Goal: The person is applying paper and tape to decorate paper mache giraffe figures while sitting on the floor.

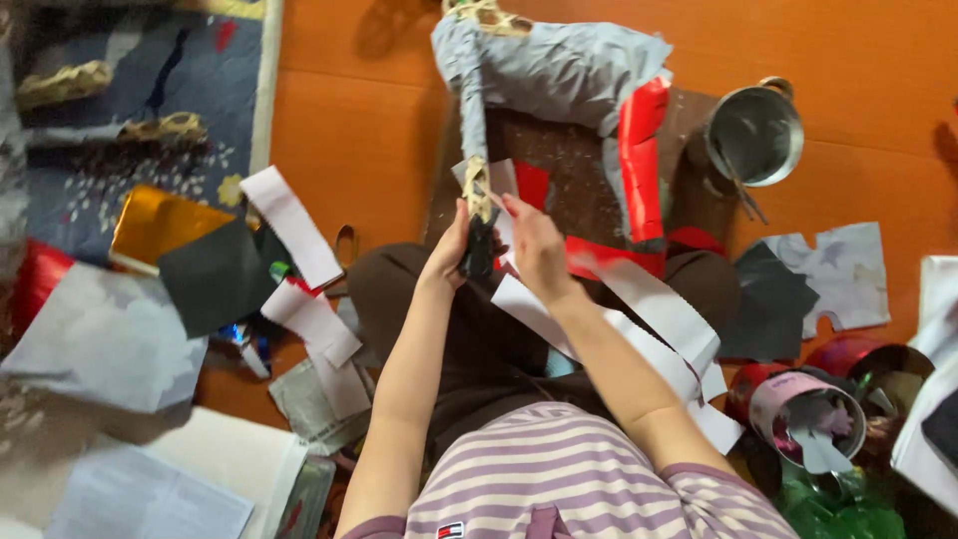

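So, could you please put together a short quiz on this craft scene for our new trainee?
1. True or false: the left hand and the right hand both work at one leg of the paper-covered figure.
2. Which container stands open beyond the figure, on the person's right? A) a metal pot B) a glass jar C) a wicker basket
3. What colour is the shiny sheet lying by the rug?

Key
1. True; both hands meet at the leg.
2. A, the metal pot.
3. Gold.
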